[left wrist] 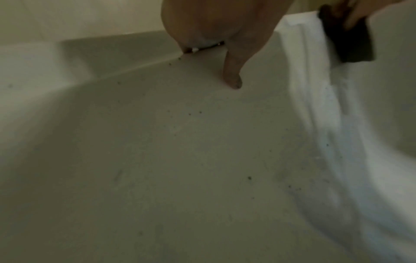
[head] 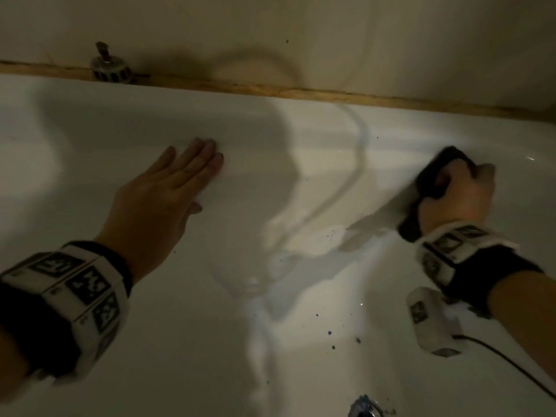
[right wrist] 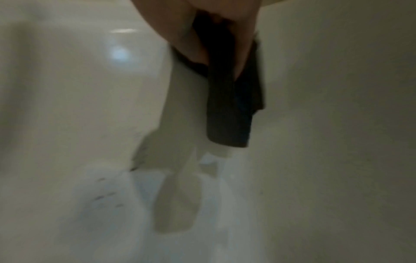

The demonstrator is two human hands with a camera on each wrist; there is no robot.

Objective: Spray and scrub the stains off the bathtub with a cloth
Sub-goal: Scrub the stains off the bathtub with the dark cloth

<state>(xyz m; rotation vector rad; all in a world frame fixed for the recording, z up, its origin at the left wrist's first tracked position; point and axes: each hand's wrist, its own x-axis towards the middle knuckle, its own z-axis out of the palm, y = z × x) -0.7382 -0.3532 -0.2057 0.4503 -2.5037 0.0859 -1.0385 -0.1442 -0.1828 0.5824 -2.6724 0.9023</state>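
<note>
I look down into a white bathtub (head: pixel 90 121). My right hand (head: pixel 460 194) grips a dark cloth (head: pixel 433 179) and holds it against the tub's far inner wall at the right; in the right wrist view the cloth (right wrist: pixel 231 106) hangs down from my curled fingers. My left hand (head: pixel 180 176) lies flat with straight fingers against the same wall, left of centre, holding nothing. Small dark specks (head: pixel 331 332) dot the tub floor between my arms, and more specks (left wrist: pixel 249 178) show in the left wrist view. No spray bottle is in sight.
A metal overflow fitting (head: pixel 109 69) sits on the far rim at the left, below a beige wall (head: pixel 301 31). A chrome drain (head: pixel 365 407) shows at the bottom edge. Wet streaks (head: pixel 358 164) run down the wall. A cable trails from my right wrist camera (head: pixel 433 323).
</note>
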